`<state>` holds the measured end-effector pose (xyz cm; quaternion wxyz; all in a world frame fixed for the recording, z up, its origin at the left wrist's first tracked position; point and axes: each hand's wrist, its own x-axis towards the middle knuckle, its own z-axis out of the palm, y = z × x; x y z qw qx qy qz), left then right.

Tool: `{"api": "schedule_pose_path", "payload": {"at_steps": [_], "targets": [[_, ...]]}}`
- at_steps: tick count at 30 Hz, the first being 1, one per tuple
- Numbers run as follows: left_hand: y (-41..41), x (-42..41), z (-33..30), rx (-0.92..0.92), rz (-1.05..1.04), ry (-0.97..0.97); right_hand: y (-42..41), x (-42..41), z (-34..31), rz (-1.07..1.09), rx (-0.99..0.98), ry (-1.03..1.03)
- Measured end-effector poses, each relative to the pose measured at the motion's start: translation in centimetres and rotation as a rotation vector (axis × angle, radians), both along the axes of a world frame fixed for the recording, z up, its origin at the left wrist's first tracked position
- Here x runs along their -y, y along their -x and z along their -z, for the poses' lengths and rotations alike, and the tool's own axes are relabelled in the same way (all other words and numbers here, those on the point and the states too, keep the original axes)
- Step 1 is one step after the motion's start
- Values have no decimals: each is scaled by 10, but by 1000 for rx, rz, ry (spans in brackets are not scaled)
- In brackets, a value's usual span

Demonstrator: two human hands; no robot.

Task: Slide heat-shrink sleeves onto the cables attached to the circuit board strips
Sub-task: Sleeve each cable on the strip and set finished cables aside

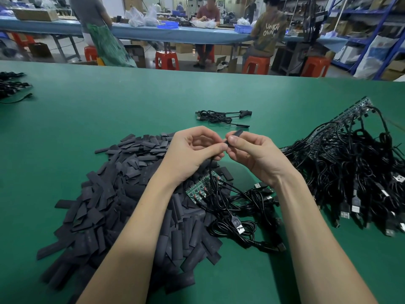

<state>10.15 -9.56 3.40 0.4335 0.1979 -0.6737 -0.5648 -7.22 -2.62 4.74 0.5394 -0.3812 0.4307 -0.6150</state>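
My left hand (pixel 192 148) pinches a thin black cable (pixel 210 170) that hangs down to a green circuit board strip (pixel 200 187) lying on the sleeve pile. My right hand (pixel 249 150) pinches a black heat-shrink sleeve (pixel 237 133) between thumb and fingers, right at the cable's upper end. The two hands meet fingertip to fingertip above the table. A large heap of flat black heat-shrink sleeves (pixel 122 194) spreads under my left forearm. More cables with USB plugs (pixel 240 228) trail from the strip toward me.
A big tangle of black cables on circuit board strips (pixel 350 163) lies at the right. A small cable bundle (pixel 221 117) sits beyond my hands, more cables (pixel 13 86) at far left. The green table (pixel 109 110) ends at a far edge; people sit at benches behind.
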Motion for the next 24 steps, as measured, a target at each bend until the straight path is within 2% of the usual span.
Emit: {"api": "schedule_pose_path", "payload": {"at_steps": [11, 17, 24], "targets": [[2, 2, 2, 4, -24, -85, -2, 4, 2, 58, -47, -3], [12, -1, 6, -88, -52, -222, -15, 12, 5, 232, 25, 171], [13, -1, 7, -89, -35, -255, -13, 11, 6, 275, 1, 185]]}}
